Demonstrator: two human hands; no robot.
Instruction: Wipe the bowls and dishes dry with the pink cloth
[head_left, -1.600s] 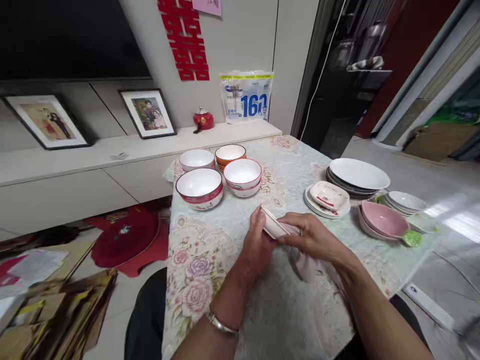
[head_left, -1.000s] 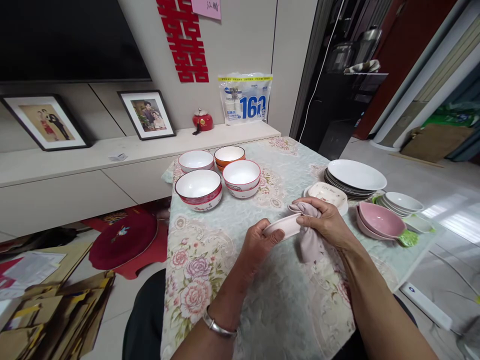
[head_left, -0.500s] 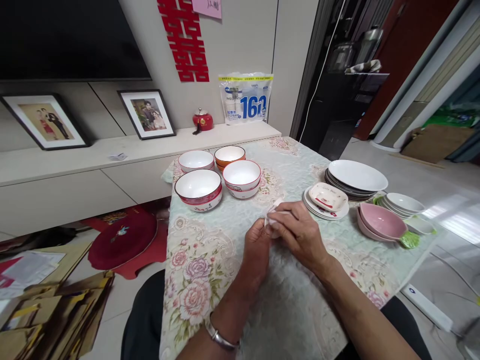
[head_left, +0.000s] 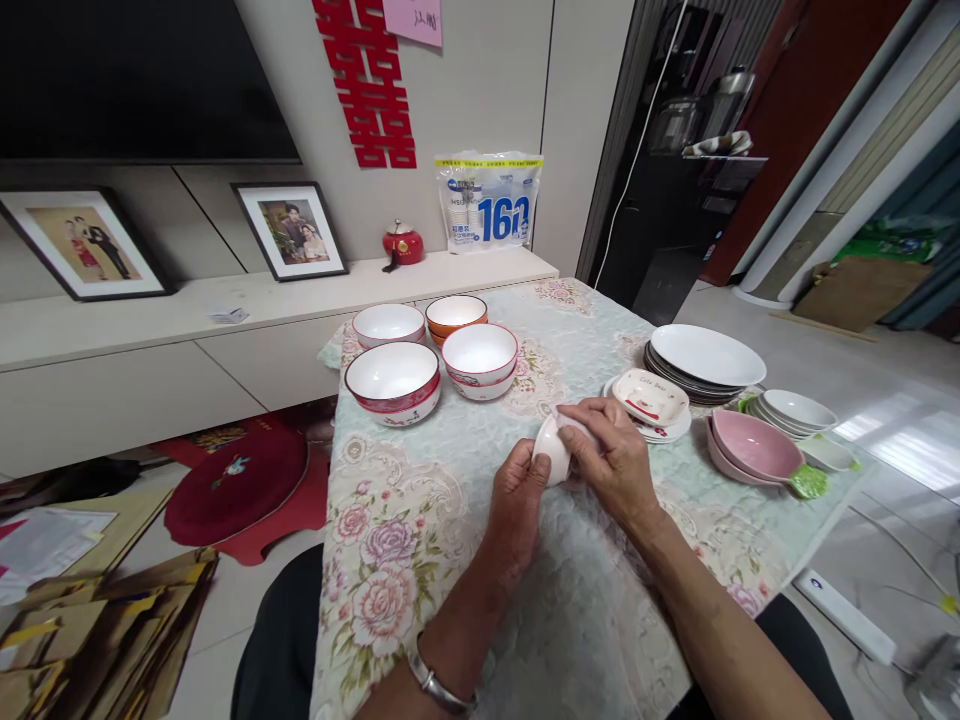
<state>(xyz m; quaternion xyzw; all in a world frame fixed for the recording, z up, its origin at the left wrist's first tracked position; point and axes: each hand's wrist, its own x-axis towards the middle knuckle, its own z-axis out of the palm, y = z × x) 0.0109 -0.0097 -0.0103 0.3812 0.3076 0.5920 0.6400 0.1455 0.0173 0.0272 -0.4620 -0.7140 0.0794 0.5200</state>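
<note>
Between my hands, above the table's middle, is a small white dish [head_left: 552, 450] tilted on its side. My left hand [head_left: 517, 500] grips its near left edge, thumb on the outer face. My right hand [head_left: 616, 462] presses a pale, thin cloth or tissue [head_left: 576, 432] against the dish's right side; the fingers cover most of it. Just beyond my right hand, a squarish patterned dish [head_left: 649, 397] rests on small white plates [head_left: 667, 434]. Farther left stand stacked bowls: red-patterned [head_left: 394, 378], red-rimmed [head_left: 480, 358], pink-sided [head_left: 388, 325] and orange [head_left: 456, 315].
At the table's right are large white plates [head_left: 706, 355], pink leaf-shaped bowls [head_left: 755, 446] and small white bowls [head_left: 799, 410]. A floral cloth [head_left: 390, 590] covers the table. Behind it, a low cabinet [head_left: 300, 310] holds framed photos, a red pot [head_left: 403, 243] and a bag of cups [head_left: 491, 205].
The small white dish has turned up into view between my hands. My right hand and the cloth have shifted slightly right, off its left part.
</note>
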